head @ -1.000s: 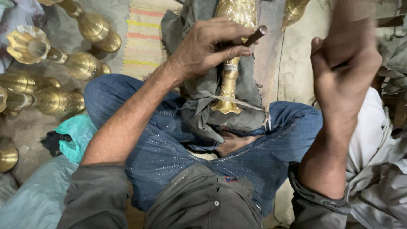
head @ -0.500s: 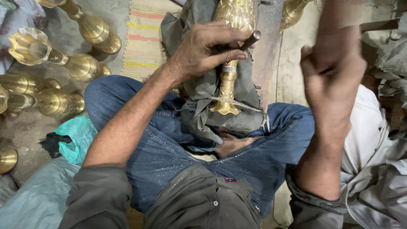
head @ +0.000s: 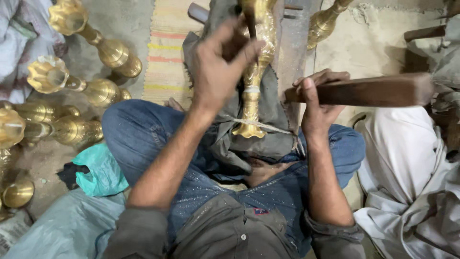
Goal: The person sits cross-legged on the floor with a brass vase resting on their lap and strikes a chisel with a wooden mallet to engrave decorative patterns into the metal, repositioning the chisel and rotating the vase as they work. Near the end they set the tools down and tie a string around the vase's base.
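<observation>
A golden brass vase (head: 254,81) is laid lengthwise on a dark cloth across the lap, flared foot at six o'clock, neck toward twelve. A brown wooden mallet (head: 369,90) is held level at three o'clock of it.

It was a small metal craft workshop, worked at floor level. The person sat cross-legged on a bare, dusty concrete floor (head: 383,38) beside a striped woven mat (head: 165,52). Finished brass stands (head: 91,41) with flared, petal-shaped tops lay in a loose row to one side, more of the same kind at the top edge (head: 326,21). One brass piece (head: 254,81) rested on dark cloth (head: 275,124) across the lap, tied with string. A worn wooden mallet (head: 369,90) was in use. Metal dust speckled the jeans (head: 143,129). Rags and plastic sheeting (head: 57,230) lay about.
</observation>
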A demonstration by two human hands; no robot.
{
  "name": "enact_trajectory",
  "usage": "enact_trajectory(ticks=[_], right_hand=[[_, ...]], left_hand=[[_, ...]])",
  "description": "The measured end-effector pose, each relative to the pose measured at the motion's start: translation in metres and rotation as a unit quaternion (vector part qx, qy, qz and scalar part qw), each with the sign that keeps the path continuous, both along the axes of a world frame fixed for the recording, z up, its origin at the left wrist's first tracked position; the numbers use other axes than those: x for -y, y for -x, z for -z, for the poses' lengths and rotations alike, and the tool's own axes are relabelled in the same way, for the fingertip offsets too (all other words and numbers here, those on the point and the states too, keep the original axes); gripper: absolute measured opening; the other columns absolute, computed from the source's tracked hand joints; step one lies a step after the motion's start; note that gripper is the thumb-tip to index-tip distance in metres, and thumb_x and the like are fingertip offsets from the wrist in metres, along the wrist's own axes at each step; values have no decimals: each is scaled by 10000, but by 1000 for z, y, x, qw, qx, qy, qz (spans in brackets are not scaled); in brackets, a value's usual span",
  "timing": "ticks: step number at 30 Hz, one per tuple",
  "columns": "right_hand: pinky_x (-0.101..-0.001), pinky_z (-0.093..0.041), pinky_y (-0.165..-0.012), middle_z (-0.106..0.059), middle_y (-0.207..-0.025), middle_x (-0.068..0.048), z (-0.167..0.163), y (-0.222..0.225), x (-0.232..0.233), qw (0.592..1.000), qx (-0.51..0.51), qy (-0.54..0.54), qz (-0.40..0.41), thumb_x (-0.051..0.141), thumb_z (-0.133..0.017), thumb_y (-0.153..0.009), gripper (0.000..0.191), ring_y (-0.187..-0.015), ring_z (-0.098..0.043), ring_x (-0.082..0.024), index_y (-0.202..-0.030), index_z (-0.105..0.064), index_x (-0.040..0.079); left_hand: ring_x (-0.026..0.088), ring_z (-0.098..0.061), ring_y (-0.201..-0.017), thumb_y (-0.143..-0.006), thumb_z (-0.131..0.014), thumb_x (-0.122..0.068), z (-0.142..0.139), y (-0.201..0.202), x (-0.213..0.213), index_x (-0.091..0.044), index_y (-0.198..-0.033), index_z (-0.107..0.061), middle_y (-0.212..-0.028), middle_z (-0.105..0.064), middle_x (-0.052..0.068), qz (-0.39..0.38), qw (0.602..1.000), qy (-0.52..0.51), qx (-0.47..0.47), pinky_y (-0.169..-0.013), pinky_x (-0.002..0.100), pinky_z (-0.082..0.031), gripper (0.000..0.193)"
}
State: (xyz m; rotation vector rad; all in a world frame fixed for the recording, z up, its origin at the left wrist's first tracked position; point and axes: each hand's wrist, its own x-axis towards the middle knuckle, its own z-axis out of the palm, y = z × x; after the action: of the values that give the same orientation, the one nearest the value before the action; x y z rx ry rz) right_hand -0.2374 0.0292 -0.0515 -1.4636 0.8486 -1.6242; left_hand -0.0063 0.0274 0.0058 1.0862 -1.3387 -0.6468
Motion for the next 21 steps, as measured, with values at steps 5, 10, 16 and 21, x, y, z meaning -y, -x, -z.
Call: enact_trajectory(ticks=[5, 10, 16, 21], right_hand=[[-286, -549, -740, -644, -913, -40, -22, 17, -5, 984, -135, -108, 52, 192, -783, -1026, 289, -798, -656, -127, -1128, -561, 37], [-312, -504, -722, -667, -891, -49, -59, 29, 12, 958, -271, -79, 45, 179, -828, -1054, 294, -761, -611, -136, -1127, -603, 4], [-407, -562, -853, -708, -1003, -145, -103, 34, 22, 850, -510, 116, 64, 28, -785, -964, 311, -960, -693, -283, -1233, -633, -1], [-421, -577, -765, -734, -970, -162, -128, 25, 31, 781, -589, 187, 88, 72, -844, -951, 289, -850, -737, -300, -1181, -678, 15]], left_hand=[[179, -796, -1004, -1032, -776, -259, 16, 12, -12, -71, -1334, -672, -1149, -771, 96, -7, 988, 88, 128, -863, 302, -676, 371], [167, -807, -948, -1026, -758, -270, 24, 5, -4, -75, -1314, -691, -1130, -779, 87, 23, 989, 49, 136, -778, 294, -700, 354], [161, -802, -967, -1038, -765, -240, 19, 2, -6, -88, -1337, -673, -1143, -775, 72, 36, 987, 74, 139, -817, 303, -698, 348], [160, -799, -955, -1044, -748, -229, 18, 5, -5, -100, -1336, -663, -1114, -777, 61, 24, 984, 87, 156, -814, 288, -687, 331]])
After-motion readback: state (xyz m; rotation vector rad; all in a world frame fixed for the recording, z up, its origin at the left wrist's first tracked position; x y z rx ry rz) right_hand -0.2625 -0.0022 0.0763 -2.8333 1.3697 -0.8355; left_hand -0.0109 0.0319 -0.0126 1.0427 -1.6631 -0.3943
